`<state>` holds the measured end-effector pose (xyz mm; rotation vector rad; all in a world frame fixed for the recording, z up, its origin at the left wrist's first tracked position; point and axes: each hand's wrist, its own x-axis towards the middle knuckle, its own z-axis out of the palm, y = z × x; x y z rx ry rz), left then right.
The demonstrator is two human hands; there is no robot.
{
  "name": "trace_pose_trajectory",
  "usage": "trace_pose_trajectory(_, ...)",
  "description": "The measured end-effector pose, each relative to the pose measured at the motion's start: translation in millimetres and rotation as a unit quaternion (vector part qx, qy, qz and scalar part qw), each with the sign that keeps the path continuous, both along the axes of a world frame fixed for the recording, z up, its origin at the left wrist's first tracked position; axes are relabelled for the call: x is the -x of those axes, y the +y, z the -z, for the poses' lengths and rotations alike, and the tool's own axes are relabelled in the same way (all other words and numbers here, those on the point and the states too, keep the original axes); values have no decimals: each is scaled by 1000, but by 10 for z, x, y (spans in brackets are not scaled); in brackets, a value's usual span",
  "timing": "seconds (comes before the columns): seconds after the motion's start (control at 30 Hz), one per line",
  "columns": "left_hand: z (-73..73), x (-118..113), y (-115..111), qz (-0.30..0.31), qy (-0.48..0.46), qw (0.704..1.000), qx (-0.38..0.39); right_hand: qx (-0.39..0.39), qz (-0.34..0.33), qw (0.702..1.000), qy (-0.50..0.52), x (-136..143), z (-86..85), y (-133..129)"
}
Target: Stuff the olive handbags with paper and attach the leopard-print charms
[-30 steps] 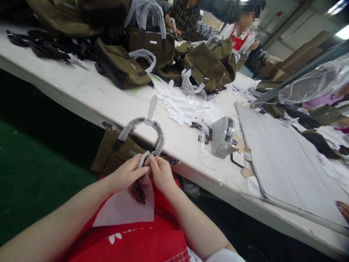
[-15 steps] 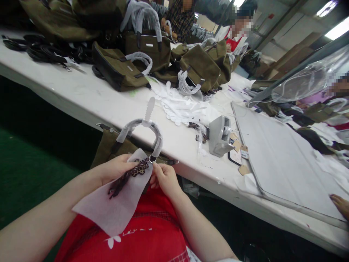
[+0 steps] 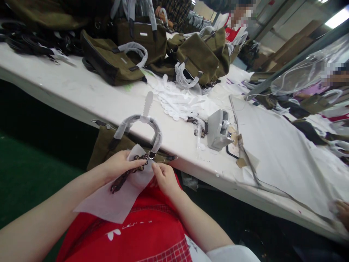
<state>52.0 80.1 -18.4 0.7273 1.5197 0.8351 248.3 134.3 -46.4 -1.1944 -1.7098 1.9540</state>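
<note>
An olive handbag [image 3: 98, 147] rests against the table edge in front of me. Its arched handle [image 3: 157, 133] is wrapped in white material, with a pale notched strip [image 3: 148, 103] around its top. From a ring at the handle's right base hangs a dark tassel charm [image 3: 120, 181] with leopard-patterned pieces. My left hand [image 3: 120, 166] is closed on the charm, thumb on top, with a thin white sheet [image 3: 105, 203] underneath. My right hand [image 3: 167, 179] is closed, thumb and finger pinching the sheet's right edge just below the ring.
A grey tape dispenser [image 3: 218, 129] stands on the white table [image 3: 81, 94], beside a phone [image 3: 233, 149] and tags. Farther back lie white strips [image 3: 177, 103], several olive bags [image 3: 197, 54] and black straps [image 3: 32, 45]. Another person's blurred hand [image 3: 342, 211] is at the right edge.
My left thumb has moved further over the charm, and the sheet's lower end has risen. At the right, the large pale sheet on the table and the other person's hand have shifted.
</note>
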Motion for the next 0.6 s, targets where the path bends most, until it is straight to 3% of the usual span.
trace_pose_trajectory(0.13, 66, -32, 11, 12, 24, 1000, -17, -45, 31, 998, 13, -21, -25, -53)
trace_pose_trajectory(0.27, 72, -109, -8, 33, 67, 997, -16, 9, 74, 996, 50, 138, -113, -41)
trace_pose_trajectory(0.43, 20, -252, -132, 41, 205, 973, -102, 9, 45, 999, 18, 313, -215, 94)
trace_pose_trajectory(0.5, 39, -283, -183, 16, 181, 976, -119, 5, 27, 1000, 10, 330, -212, 133)
trace_pose_trajectory(0.6, 123, -272, -208, -39, 39, 994, -95, 9, 16, 1000, 7, 325, -170, 147)
